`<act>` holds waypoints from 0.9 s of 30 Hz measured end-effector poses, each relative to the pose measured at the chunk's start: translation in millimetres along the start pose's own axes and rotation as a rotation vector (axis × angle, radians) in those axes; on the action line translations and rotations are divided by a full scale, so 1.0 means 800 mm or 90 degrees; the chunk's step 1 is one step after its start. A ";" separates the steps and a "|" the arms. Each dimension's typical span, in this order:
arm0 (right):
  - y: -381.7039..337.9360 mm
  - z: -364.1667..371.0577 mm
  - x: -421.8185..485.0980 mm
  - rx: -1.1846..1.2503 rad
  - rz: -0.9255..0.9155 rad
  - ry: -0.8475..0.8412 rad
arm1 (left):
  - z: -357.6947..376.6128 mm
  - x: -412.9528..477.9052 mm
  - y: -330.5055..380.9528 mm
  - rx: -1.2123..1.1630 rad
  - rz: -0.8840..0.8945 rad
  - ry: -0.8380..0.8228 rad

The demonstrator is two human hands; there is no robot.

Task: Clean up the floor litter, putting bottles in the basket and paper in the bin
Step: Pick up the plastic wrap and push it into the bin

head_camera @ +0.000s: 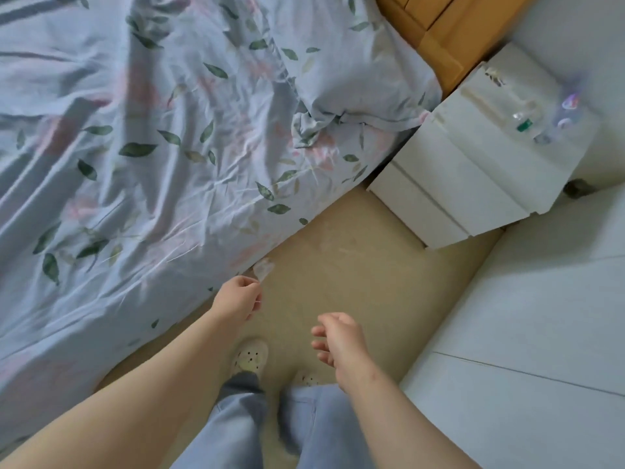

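Head view, and I'm looking straight down. The left hand (236,301) is out over the floor (355,282), right at the edge of the bed (152,147). Its fingers (251,286) are pinching a paper scrap (263,268). It's small, pale and blurred, so I can't make out more than that. The scrap hangs just beside the draped floral sheet, off the floor as far as I can judge.

The right hand (340,345) is lower and to the right, well apart from the scrap. Its fingers (320,331) are loosely curled and slightly spread, holding nothing. Below the hands I see pale perforated shoes (250,357) and blue-grey trousers (236,428) on the tan floor.

Upper right, a white nightstand (456,184) stands against the bed. On its top lie clear bottles (527,121), one with a green cap. They're smeared with blur, so I can't count them.
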State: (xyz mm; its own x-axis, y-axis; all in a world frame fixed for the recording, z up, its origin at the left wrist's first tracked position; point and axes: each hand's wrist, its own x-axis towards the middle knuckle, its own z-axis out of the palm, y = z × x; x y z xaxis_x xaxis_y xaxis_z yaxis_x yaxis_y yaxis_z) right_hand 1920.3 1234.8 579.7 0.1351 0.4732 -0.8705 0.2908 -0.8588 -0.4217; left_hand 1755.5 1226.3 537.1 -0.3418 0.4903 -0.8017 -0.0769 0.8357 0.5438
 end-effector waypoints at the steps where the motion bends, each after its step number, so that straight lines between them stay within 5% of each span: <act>1: 0.002 -0.003 0.008 -0.017 0.007 -0.002 | 0.007 0.005 0.000 0.000 -0.008 0.000; 12: -0.020 0.026 0.151 -0.221 0.063 -0.204 | 0.055 0.090 -0.044 -0.103 -0.145 0.166; 18: -0.036 0.012 0.287 -0.280 0.033 -0.216 | 0.100 0.199 -0.090 0.267 -0.139 0.045; 23: 0.015 0.027 0.444 -0.320 0.040 -0.116 | 0.136 0.314 -0.145 0.346 -0.194 0.044; 27: 0.067 0.057 0.523 -0.349 0.058 -0.138 | 0.164 0.390 -0.194 0.368 -0.190 0.052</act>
State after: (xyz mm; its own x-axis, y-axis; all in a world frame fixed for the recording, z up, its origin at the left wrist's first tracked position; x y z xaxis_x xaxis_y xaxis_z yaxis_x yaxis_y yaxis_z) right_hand 1949.3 1377.8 181.5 0.0030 0.3031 -0.9530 0.7412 -0.6404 -0.2013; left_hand 1783.7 1281.9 169.8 -0.4550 0.2152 -0.8641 0.3288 0.9424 0.0616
